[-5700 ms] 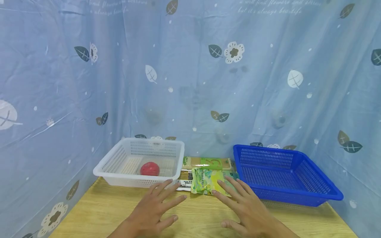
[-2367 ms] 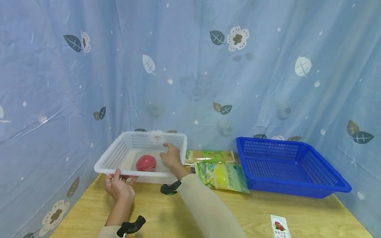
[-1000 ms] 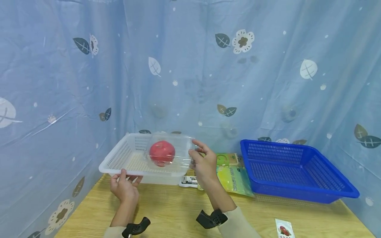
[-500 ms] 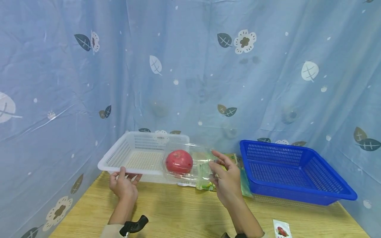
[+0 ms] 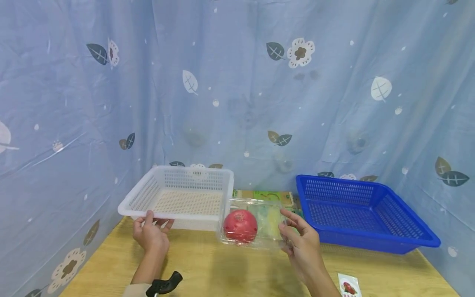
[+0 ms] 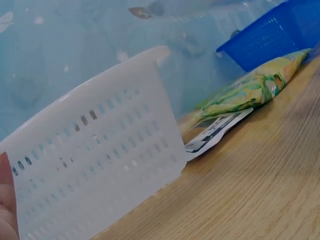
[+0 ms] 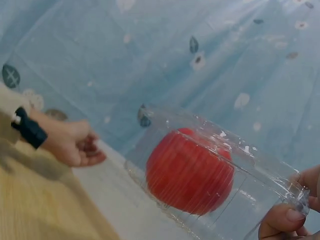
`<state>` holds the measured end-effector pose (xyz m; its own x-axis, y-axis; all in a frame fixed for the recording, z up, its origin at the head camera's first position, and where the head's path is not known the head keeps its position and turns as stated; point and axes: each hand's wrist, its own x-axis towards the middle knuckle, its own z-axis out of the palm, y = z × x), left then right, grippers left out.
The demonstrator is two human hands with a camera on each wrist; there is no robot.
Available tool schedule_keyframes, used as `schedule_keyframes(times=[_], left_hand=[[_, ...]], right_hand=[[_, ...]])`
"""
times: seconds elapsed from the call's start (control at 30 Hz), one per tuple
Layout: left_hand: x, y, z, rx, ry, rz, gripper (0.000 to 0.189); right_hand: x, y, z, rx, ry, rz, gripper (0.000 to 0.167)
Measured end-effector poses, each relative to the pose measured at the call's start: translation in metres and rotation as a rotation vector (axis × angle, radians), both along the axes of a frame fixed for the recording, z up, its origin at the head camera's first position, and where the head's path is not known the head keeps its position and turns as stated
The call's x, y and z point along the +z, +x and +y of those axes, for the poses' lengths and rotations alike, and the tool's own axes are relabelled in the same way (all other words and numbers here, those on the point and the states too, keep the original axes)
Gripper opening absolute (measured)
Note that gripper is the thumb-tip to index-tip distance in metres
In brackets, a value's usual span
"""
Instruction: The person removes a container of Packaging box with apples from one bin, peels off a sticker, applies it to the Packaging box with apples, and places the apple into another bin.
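Note:
My left hand [image 5: 151, 234] grips the near rim of a white perforated plastic basket [image 5: 185, 216], thumb over the edge and fingers beneath it. In the left wrist view the basket's outer wall [image 6: 100, 150] fills much of the frame. My right hand [image 5: 304, 247] pinches the right end of a clear plastic clamshell box [image 5: 269, 243], which is up off the table just outside the basket's right side. Inside the box, at its left end, lies a red round fruit [image 5: 240, 225]. Through the right wrist view the fruit [image 7: 190, 172] shows glossy behind the plastic.
Behind the box, flat packs lie on the wooden table [image 5: 200, 268]: a green-and-tan pack [image 5: 267, 195], a yellow-green bag [image 6: 255, 90] and a white-edged pack [image 6: 217, 132]. A blue basket [image 5: 371, 237] stands at the right. A small card [image 5: 349, 284] lies near the front.
My right hand has lifted the clear box with the fruit out of the white basket and moved it right and lower, toward me. My left hand has stayed on the basket's rim.

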<state>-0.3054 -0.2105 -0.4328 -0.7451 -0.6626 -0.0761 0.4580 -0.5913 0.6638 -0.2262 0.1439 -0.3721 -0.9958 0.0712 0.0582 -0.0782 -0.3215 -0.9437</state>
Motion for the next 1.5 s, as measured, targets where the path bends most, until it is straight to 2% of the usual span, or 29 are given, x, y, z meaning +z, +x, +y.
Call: schedule_keyframes(times=[0.13, 0.33, 0.73, 0.97, 1.13, 1.3, 1.5], left_hand=[[-0.001, 0.002, 0.0, -0.004, -0.009, -0.014, 0.023], [-0.001, 0.0, 0.001, -0.038, -0.02, 0.01, 0.021], [0.002, -0.003, 0.001, -0.074, 0.014, 0.015, 0.021], [-0.003, -0.002, 0.003, -0.082, 0.007, 0.007, 0.031], [-0.01, 0.004, 0.011, -0.126, -0.048, 0.039, 0.031], [-0.014, 0.008, 0.021, -0.157, -0.104, 0.082, 0.029], [-0.02, 0.017, 0.039, -0.228, -0.26, -0.042, 0.011]], right_hand=[[-0.014, 0.005, 0.008, -0.012, 0.024, -0.007, 0.049], [-0.03, 0.007, 0.014, -0.038, 0.053, 0.001, 0.048], [-0.054, 0.009, 0.015, -0.072, 0.119, -0.018, 0.048], [-0.067, 0.007, 0.019, -0.066, 0.118, -0.078, 0.05], [-0.08, 0.009, 0.022, -0.113, 0.169, -0.115, 0.046], [-0.09, 0.011, 0.023, -0.133, 0.13, -0.147, 0.041], [-0.09, 0.013, 0.025, -0.16, 0.149, -0.173, 0.039]])
